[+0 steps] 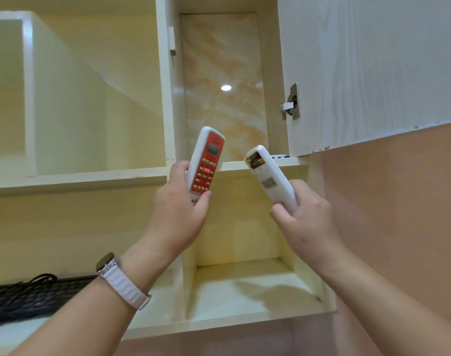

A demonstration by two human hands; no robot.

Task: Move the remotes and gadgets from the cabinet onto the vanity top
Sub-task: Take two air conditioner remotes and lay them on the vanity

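Wristwatch (pixel 116 278) sits closest, on the left arm. Left grip (pixel 179 209) curls round a red-faced remote (pixel 206 163). Right grip (pixel 306 219) curls round a white remote (pixel 270 176), its battery bay uncovered. Both are held just before the cabinet shelf (pixel 245 165) edge, with the door (pixel 373 73) swung wide. A white item (pixel 279 157) lies mostly hidden on that shelf. A black keyboard (pixel 27 296) is cut off at left.

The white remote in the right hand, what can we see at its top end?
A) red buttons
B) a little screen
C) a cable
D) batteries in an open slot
D: the white remote in the right hand is turned back side up, and batteries sit in its uncovered slot at the top end.
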